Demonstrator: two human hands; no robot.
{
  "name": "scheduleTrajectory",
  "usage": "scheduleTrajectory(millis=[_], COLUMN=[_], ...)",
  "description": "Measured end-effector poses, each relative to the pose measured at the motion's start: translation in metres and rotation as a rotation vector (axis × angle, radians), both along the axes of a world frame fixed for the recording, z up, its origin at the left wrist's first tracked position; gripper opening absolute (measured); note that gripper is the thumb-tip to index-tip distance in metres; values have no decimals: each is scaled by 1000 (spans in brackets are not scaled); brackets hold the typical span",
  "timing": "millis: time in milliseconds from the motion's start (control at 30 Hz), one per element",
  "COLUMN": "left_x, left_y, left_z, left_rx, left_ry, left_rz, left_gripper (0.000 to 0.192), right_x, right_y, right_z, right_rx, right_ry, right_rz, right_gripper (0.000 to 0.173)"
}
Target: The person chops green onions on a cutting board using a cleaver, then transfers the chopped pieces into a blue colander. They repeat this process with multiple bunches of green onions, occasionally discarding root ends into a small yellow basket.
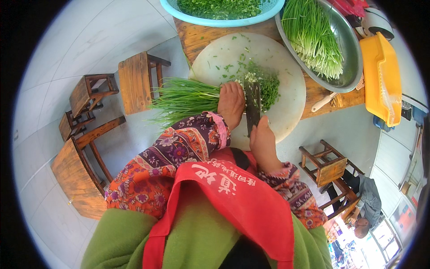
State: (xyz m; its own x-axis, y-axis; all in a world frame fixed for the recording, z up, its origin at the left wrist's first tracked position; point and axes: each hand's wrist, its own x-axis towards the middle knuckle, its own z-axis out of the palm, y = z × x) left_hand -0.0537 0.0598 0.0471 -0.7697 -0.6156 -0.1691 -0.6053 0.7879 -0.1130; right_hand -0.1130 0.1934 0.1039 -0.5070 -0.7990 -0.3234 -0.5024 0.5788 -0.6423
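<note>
My left hand [231, 103] presses on a bundle of long green chives or thin scallions [189, 97], whose leaves hang past the left rim of a round pale cutting board [292, 116]. Its fingertips lie close beside the dark blade of a cleaver [253, 104]. My right hand [264, 143] grips that cleaver at its near end; the handle is hidden in the hand. Finely chopped greens [268, 90] lie heaped along the blade's right side, with bits scattered over the far part of the board.
A light-blue plastic basket [221, 23] of chopped greens stands beyond the board. At right are a metal basin [352, 72] with uncut stalks, a light-handled tool [324, 102] and a yellow plastic tub [376, 77]. Wooden stools [134, 84] stand around; a person [369, 198] is at lower right.
</note>
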Motion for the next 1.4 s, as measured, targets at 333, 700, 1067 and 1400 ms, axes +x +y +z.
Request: scheduleTrajectory(millis=[333,700,1067,1400], left_x=[6,42,37,35], left_y=[-6,-5,-32,-12], left_z=[4,-3,13,12], left_rx=[107,-167,36,122], left_ry=[72,252,196,73], left_rz=[-14,13,-130,-157], left_gripper=[74,96,88,95], right_x=[-9,-6,-20,-33], right_y=[-41,-36,-33,-11], right_z=[-55,-53,-51,4], right_rx=[-75,-167,-111,-27], right_ry=[181,152,110,49], right_rz=[-6,-33,-10,29], right_gripper=[21,23,21,18])
